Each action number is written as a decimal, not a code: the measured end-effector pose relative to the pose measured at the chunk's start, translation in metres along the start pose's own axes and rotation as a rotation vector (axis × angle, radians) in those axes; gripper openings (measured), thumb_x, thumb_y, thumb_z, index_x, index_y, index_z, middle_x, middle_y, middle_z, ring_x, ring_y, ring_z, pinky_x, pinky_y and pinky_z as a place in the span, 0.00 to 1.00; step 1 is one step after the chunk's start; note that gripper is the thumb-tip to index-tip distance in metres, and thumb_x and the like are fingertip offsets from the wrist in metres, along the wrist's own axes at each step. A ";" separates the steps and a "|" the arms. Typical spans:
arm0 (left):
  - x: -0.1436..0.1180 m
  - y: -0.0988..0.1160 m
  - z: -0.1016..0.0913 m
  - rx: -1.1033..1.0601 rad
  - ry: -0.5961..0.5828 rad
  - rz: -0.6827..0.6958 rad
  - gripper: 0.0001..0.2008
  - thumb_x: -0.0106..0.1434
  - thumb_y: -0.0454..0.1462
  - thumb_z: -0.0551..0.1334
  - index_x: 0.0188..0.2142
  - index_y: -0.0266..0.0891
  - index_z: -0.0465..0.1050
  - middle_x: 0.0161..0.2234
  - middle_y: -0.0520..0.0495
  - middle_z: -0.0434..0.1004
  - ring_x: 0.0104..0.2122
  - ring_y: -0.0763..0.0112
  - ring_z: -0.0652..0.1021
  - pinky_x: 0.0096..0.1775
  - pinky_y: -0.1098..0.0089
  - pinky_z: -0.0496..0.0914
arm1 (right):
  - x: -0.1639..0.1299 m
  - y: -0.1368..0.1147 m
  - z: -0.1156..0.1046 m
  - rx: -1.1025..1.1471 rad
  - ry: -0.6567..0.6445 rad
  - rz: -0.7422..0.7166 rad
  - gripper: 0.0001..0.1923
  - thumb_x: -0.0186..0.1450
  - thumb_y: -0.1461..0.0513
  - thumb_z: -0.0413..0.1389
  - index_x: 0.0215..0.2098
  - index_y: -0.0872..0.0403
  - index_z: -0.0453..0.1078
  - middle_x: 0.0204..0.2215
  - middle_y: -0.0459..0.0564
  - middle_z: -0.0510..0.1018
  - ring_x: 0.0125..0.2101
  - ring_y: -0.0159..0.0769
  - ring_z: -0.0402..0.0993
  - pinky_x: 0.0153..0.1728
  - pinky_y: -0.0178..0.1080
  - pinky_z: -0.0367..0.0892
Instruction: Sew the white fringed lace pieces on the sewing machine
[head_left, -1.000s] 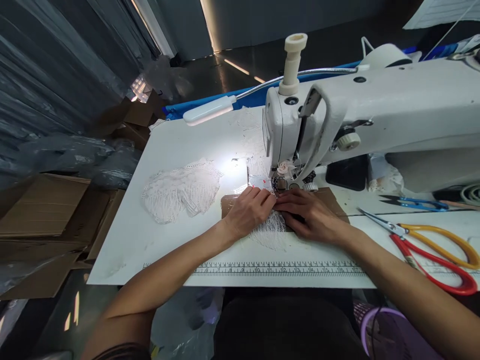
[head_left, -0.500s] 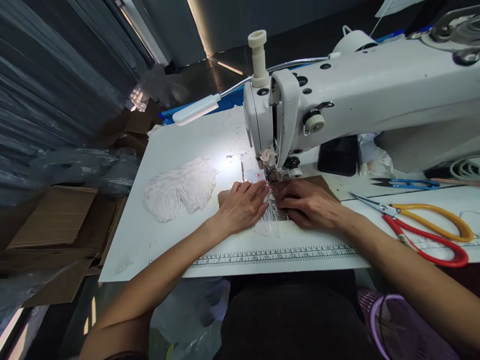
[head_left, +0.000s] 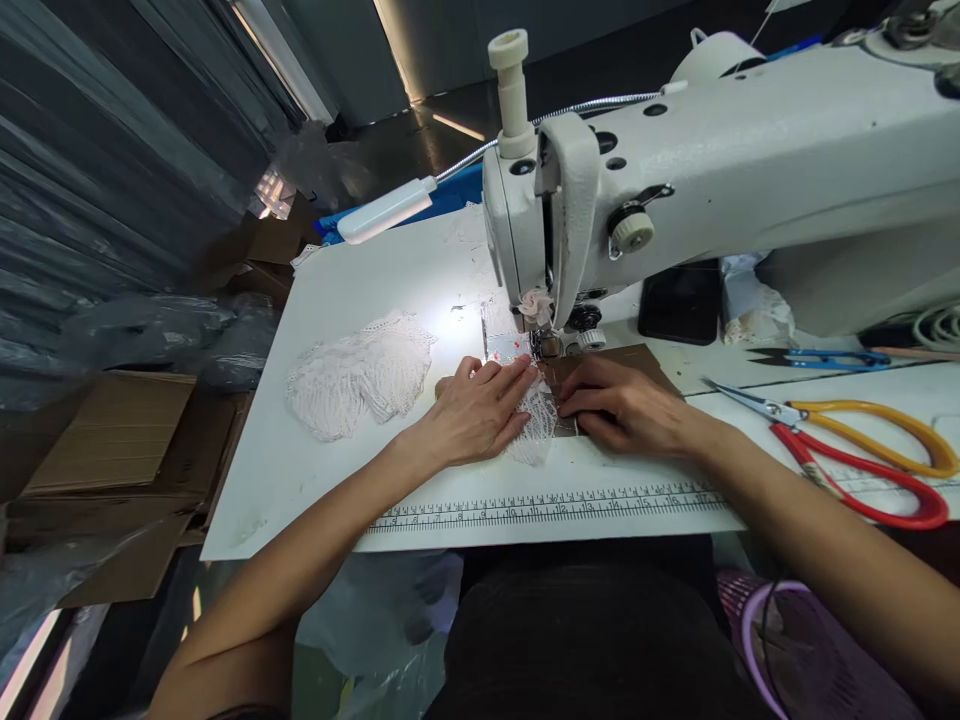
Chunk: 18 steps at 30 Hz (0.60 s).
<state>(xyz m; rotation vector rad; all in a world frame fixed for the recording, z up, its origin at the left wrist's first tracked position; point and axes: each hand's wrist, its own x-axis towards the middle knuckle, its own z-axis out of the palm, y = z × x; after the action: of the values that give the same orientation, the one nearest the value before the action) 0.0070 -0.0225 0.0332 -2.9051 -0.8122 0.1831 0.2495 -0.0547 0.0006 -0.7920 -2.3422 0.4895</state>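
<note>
White counter (head_left: 360, 300) carries soft, limp lace (head_left: 536, 425); left hand (head_left: 480, 410) at nine o'clock, right hand (head_left: 622, 405) at three, fingers flat, pressed together on its edges.

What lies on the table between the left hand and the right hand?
In the head view, a strip of white lace lies between the left hand and right hand, running toward the needle.

White openwork lace piece (head_left: 537, 428), white sewing machine (head_left: 720, 180), red-and-yellow-handled scissors (head_left: 862, 455), blue-handled snips (head_left: 814, 358), brown cardboard (head_left: 112, 430)
</note>
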 end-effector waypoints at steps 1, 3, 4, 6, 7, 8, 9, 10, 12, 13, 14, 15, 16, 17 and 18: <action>-0.001 0.001 0.000 0.011 0.000 -0.002 0.26 0.75 0.44 0.44 0.65 0.30 0.58 0.67 0.36 0.57 0.52 0.53 0.69 0.49 0.55 0.60 | 0.000 0.001 0.000 -0.024 0.004 -0.009 0.14 0.65 0.68 0.51 0.38 0.56 0.79 0.39 0.57 0.77 0.40 0.43 0.72 0.43 0.46 0.70; -0.002 0.002 0.001 0.023 0.011 -0.011 0.26 0.75 0.43 0.44 0.64 0.30 0.59 0.67 0.35 0.56 0.53 0.53 0.68 0.51 0.54 0.59 | 0.000 0.003 0.002 -0.075 0.005 -0.040 0.14 0.65 0.68 0.51 0.40 0.55 0.79 0.38 0.57 0.76 0.39 0.44 0.71 0.42 0.47 0.69; -0.003 0.003 0.002 0.024 0.020 -0.016 0.26 0.75 0.43 0.44 0.64 0.30 0.59 0.67 0.35 0.56 0.54 0.53 0.68 0.52 0.54 0.58 | 0.000 0.003 0.003 -0.091 0.003 -0.049 0.15 0.65 0.68 0.51 0.43 0.54 0.79 0.39 0.57 0.76 0.40 0.45 0.70 0.42 0.48 0.69; -0.004 0.003 0.004 0.017 0.035 -0.024 0.26 0.75 0.43 0.44 0.65 0.30 0.59 0.68 0.35 0.55 0.55 0.52 0.67 0.53 0.54 0.57 | -0.001 0.001 0.005 -0.096 -0.010 -0.047 0.18 0.65 0.69 0.51 0.48 0.51 0.78 0.40 0.56 0.75 0.41 0.45 0.69 0.43 0.48 0.67; -0.004 0.003 0.006 0.009 0.039 -0.025 0.26 0.75 0.43 0.45 0.65 0.30 0.59 0.68 0.36 0.54 0.55 0.52 0.67 0.53 0.54 0.57 | -0.001 0.000 0.006 -0.094 -0.022 -0.038 0.19 0.65 0.69 0.52 0.49 0.49 0.77 0.40 0.56 0.74 0.41 0.44 0.69 0.44 0.49 0.66; -0.004 0.002 0.007 -0.001 0.038 -0.024 0.26 0.75 0.44 0.45 0.65 0.30 0.58 0.68 0.36 0.54 0.55 0.51 0.67 0.53 0.54 0.57 | -0.001 -0.001 0.007 -0.095 -0.039 -0.027 0.20 0.65 0.68 0.52 0.51 0.48 0.77 0.41 0.55 0.74 0.42 0.45 0.68 0.44 0.49 0.65; -0.004 0.001 0.008 -0.012 0.037 -0.023 0.26 0.74 0.44 0.45 0.65 0.30 0.58 0.68 0.36 0.53 0.55 0.51 0.66 0.53 0.54 0.58 | -0.001 -0.003 0.008 -0.100 -0.060 -0.018 0.20 0.65 0.68 0.53 0.51 0.47 0.76 0.41 0.55 0.73 0.43 0.45 0.68 0.45 0.50 0.64; -0.005 0.000 0.009 -0.023 0.036 -0.021 0.27 0.74 0.44 0.45 0.66 0.30 0.57 0.68 0.37 0.53 0.55 0.51 0.66 0.52 0.54 0.58 | -0.001 -0.005 0.009 -0.104 -0.081 -0.011 0.20 0.65 0.67 0.53 0.51 0.46 0.76 0.42 0.55 0.73 0.44 0.46 0.67 0.45 0.51 0.64; -0.005 -0.002 0.010 -0.042 0.033 -0.012 0.27 0.74 0.45 0.46 0.66 0.31 0.56 0.68 0.37 0.53 0.56 0.50 0.65 0.52 0.54 0.58 | 0.000 -0.008 0.009 -0.102 -0.113 -0.002 0.19 0.65 0.67 0.53 0.50 0.45 0.77 0.42 0.55 0.73 0.44 0.46 0.68 0.45 0.52 0.62; -0.005 -0.003 0.010 -0.051 0.031 -0.008 0.28 0.74 0.46 0.47 0.66 0.32 0.56 0.68 0.36 0.53 0.56 0.50 0.65 0.52 0.54 0.58 | 0.000 -0.009 0.009 -0.091 -0.123 0.001 0.19 0.65 0.67 0.53 0.49 0.45 0.77 0.42 0.55 0.73 0.45 0.46 0.68 0.45 0.52 0.62; -0.005 -0.005 0.010 -0.058 0.028 -0.002 0.28 0.74 0.47 0.47 0.67 0.32 0.56 0.69 0.36 0.52 0.57 0.49 0.65 0.52 0.54 0.58 | 0.000 -0.010 0.009 -0.076 -0.129 0.003 0.18 0.65 0.67 0.53 0.48 0.45 0.78 0.42 0.55 0.73 0.44 0.46 0.68 0.45 0.52 0.62; -0.004 -0.006 0.010 -0.065 0.022 0.006 0.29 0.74 0.47 0.48 0.67 0.32 0.56 0.69 0.36 0.52 0.57 0.49 0.65 0.52 0.54 0.59 | 0.000 -0.010 0.008 -0.061 -0.130 0.005 0.18 0.64 0.68 0.53 0.46 0.45 0.79 0.42 0.55 0.73 0.44 0.45 0.69 0.45 0.51 0.61; -0.004 -0.008 0.009 -0.072 0.013 0.016 0.29 0.74 0.48 0.48 0.67 0.32 0.55 0.69 0.36 0.51 0.57 0.49 0.65 0.52 0.54 0.59 | 0.000 -0.010 0.007 -0.047 -0.130 0.005 0.18 0.63 0.68 0.53 0.45 0.46 0.79 0.43 0.55 0.74 0.44 0.45 0.69 0.46 0.51 0.61; -0.004 -0.009 0.008 -0.076 0.002 0.027 0.29 0.74 0.47 0.47 0.67 0.32 0.55 0.69 0.36 0.51 0.56 0.49 0.65 0.53 0.54 0.59 | 0.000 -0.010 0.006 -0.032 -0.130 0.004 0.17 0.63 0.68 0.53 0.44 0.46 0.79 0.43 0.55 0.74 0.45 0.45 0.69 0.46 0.51 0.61; -0.004 -0.011 0.007 -0.079 -0.009 0.039 0.29 0.74 0.47 0.47 0.67 0.32 0.55 0.69 0.37 0.50 0.56 0.50 0.65 0.53 0.54 0.59 | 0.000 -0.010 0.005 -0.019 -0.131 0.003 0.17 0.63 0.67 0.53 0.43 0.47 0.79 0.44 0.55 0.74 0.45 0.45 0.69 0.46 0.51 0.62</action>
<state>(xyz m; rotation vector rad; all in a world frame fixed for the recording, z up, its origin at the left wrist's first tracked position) -0.0032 -0.0147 0.0284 -2.9976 -0.7819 0.1713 0.2420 -0.0629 0.0016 -0.7937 -2.4700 0.5354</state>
